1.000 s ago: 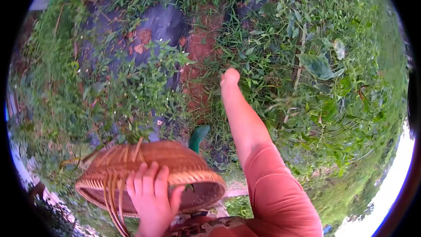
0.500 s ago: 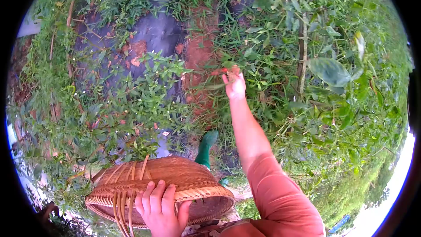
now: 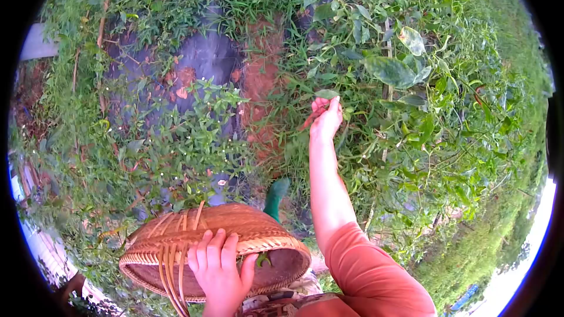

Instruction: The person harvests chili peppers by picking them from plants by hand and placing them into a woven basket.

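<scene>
My left hand (image 3: 218, 269) is closed over the braided rim of a round woven basket (image 3: 217, 223), fingers outside and thumb toward the opening. The basket is tilted, and a small curved green piece (image 3: 264, 258) shows inside it. My right hand (image 3: 326, 118) reaches out to the leafy plants on the right, its fingers curled together. A green leaf (image 3: 326, 93) shows right at its fingertips, and a slim reddish-brown piece (image 3: 313, 118) shows beside the curled fingers. I cannot tell what the fingers hold.
Bushy plants (image 3: 188, 135) with small white flowers grow on the left over dark plastic sheeting (image 3: 208, 53). A strip of reddish soil (image 3: 260, 76) runs between the rows. A thin stake (image 3: 388, 53) stands among the right-hand plants. Below shows a green boot (image 3: 275, 196).
My right hand has moved slightly right and down, and its fingers have turned. The red bit at its fingertips no longer shows. The basket has tipped slightly, revealing the green piece inside.
</scene>
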Demonstrator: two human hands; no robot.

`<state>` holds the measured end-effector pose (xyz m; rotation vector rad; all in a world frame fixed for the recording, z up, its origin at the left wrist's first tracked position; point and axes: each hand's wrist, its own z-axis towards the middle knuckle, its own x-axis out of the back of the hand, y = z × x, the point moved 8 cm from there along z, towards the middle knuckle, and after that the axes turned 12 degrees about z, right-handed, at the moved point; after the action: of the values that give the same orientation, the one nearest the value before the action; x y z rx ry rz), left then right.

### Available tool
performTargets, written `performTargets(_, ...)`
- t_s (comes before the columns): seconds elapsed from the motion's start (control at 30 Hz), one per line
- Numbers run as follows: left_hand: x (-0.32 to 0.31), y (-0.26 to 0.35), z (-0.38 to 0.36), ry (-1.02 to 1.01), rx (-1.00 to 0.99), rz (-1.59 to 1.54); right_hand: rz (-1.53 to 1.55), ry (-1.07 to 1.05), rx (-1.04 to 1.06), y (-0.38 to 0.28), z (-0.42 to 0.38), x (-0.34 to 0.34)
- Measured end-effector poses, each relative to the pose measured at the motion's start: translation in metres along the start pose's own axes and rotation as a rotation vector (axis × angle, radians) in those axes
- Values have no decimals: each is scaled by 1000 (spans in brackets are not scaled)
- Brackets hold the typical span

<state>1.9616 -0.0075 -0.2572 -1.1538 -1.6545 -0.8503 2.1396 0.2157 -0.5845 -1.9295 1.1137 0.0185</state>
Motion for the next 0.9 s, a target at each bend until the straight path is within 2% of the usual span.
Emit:
performTargets(0.03, -5, 0, -3, -4, -5, 14, -6, 2, -2, 1, -1, 5)
performTargets(0.13, -6, -1, -7, -26, -8, 15, 241, 113, -270, 28, -9, 19)
performTargets(0.37, -3, 0, -11, -20, -7, 6, 305, 168, -460, 47, -23, 26)
performTargets(0.4, -3, 0, -11, -15, -7, 10, 396, 113, -489, 48, -31, 15)
performTargets(0.43, -3, 0, -12, -12, -6, 1, 501, -72, -620, 52, -40, -5)
performTargets(0.5, -1, 0, -13, -4, -9, 0, 435, -189, -703, 51, -69, -30)
performTargets(0.57, 2, 1, -14, 7, -13, -2, 502, -425, -769, 31, -118, -68)
performTargets(0.63, 4, -1, -17, 30, -30, 10, 501, -546, -768, -2, -160, -90)
performTargets(0.7, 9, 1, -21, 64, -63, 19, 394, -564, -717, -43, -187, -97)
performTargets(0.8, 14, 7, -27, 61, -93, 41, 253, -598, -613, -105, -205, -80)
performTargets(0.9, 12, 13, -39, -57, -89, 38, 196, -674, -497, -167, -214, -49)
